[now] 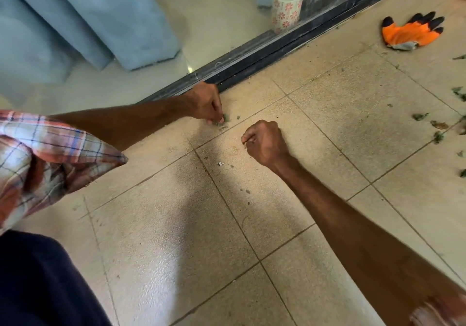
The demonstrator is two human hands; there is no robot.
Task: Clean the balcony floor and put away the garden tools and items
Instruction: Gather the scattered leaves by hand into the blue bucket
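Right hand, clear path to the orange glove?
Probably yes: only floor tile lies between the right hand and the orange glove. Its fingers are curled into a fist, though, so they'd have to open first.

The balcony floor tiles [176, 237] are showing a matt, grainy beige face, the leaf scraps [419, 116] on them are looking dry and dull green, and the indoor floor [222, 18] behind the glass is shining smooth and glossy. The door track [264, 53] is looking like dark metal, and the mug [287, 8] is gleaming as glazed ceramic with printed red flowers. The glove [408, 33] is showing orange knitted cloth with black rubbery tips, while the curtain [100, 18] and the sleeve [45, 154] are looking like soft matt fabric.
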